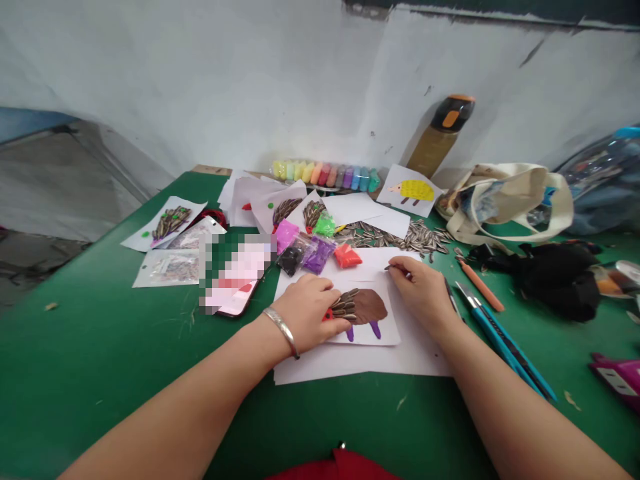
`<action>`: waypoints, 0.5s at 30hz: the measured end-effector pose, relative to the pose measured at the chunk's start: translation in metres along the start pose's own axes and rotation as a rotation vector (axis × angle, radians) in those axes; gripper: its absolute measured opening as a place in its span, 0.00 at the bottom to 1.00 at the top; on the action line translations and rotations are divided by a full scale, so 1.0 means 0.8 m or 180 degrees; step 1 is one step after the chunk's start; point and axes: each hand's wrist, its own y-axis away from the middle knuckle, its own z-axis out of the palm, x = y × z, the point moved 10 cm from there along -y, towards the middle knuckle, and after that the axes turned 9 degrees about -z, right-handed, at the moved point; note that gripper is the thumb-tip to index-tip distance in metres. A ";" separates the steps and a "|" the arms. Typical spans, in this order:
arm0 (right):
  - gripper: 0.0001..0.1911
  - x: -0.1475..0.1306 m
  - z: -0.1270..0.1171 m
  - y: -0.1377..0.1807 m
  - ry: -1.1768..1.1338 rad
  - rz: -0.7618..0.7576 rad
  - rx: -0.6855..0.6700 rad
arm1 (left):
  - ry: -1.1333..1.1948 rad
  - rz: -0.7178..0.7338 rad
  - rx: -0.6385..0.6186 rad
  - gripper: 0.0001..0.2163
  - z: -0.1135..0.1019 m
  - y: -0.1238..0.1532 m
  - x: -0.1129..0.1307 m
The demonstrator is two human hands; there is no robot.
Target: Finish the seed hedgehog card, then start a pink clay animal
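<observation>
A white card (389, 331) carries a hedgehog figure with a brown clay body (373, 305), purple legs (375, 329) and a red head largely hidden behind my fingers. Sunflower seeds (345, 303) stick into the body on its left side; the right side is bare brown clay. My left hand (305, 310) lies on the card's left part, thumb and fingers apart around the red head. Right of the figure, my right hand (420, 287) pinches one dark sunflower seed (387, 268) between thumb and forefinger, apart from the clay.
A heap of sunflower seeds (423, 237) lies behind the card, near bags of purple (319, 255) and red clay (347, 256). A phone (240, 300) is at left. Blue cutters (510, 343) and an orange tool (480, 285) lie right. A bottle (440, 137) stands by the wall.
</observation>
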 end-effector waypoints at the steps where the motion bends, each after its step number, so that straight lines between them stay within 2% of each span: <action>1: 0.14 0.000 0.000 0.000 0.0011 -0.0012 0.0001 | 0.0001 0.0009 0.0009 0.15 0.000 0.000 0.000; 15: 0.13 0.001 0.002 -0.002 -0.0160 0.0040 0.0003 | -0.0030 -0.0104 -0.0073 0.16 0.000 -0.002 -0.003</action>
